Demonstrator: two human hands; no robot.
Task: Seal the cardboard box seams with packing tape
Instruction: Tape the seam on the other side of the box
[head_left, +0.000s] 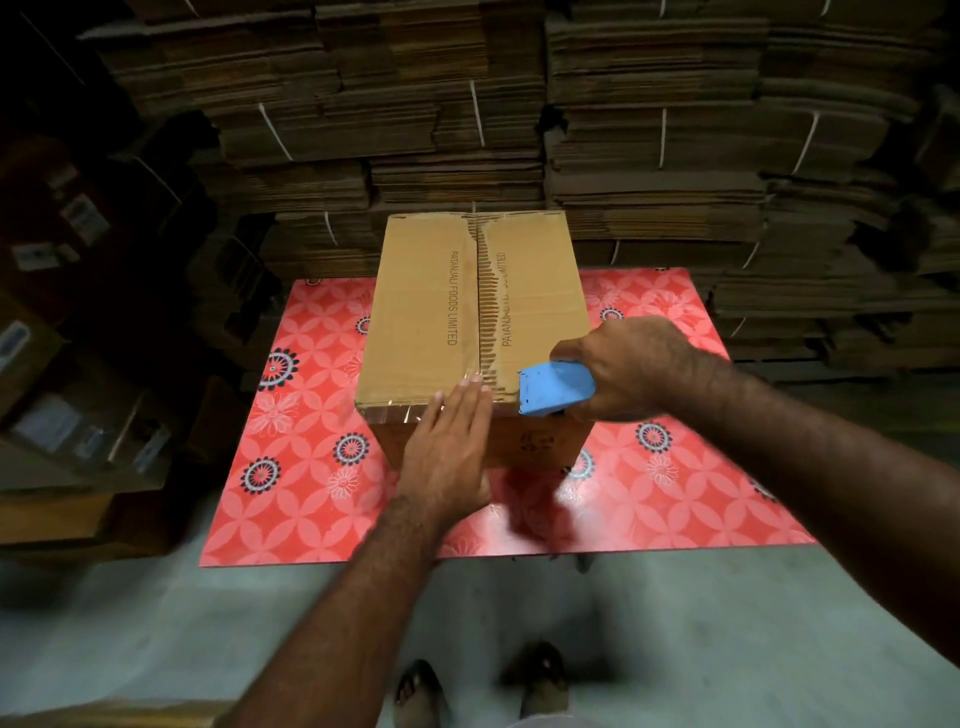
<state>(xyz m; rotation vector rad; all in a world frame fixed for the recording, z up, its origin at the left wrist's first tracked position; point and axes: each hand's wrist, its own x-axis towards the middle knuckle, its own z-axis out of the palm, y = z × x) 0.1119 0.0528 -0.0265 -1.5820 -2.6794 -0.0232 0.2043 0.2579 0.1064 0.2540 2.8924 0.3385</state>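
The fingers (470, 397) of the left hand (447, 452) are straight and lie flat together, pressing on the near edge of the cardboard box (475, 317), where a strip of clear packing tape (410, 413) shines over the near left corner; the palm rests against the near side of the box. The fingers of the right hand (631, 364) are curled around a blue tape dispenser (556, 387) and grip it; the dispenser sits at the near right corner of the box top, its toothed end pointing left toward the middle seam (478, 291), just beside the left fingertips.

The box stands closed on a tabletop (291, 467) with a red flower-pattern cover, a little to the far side of its middle; the seam runs from near to far, and the paper along its right side is torn, so the ribbed layer shows. Printed text runs along both flaps.

Behind the tabletop, tall stacks of flattened cardboard (649, 130), tied with white string, fill the far wall; on the left, dark cartons (78, 415) stand in shadow. At the near edge, two feet in sandals (483, 686) stand on a grey floor (727, 623).
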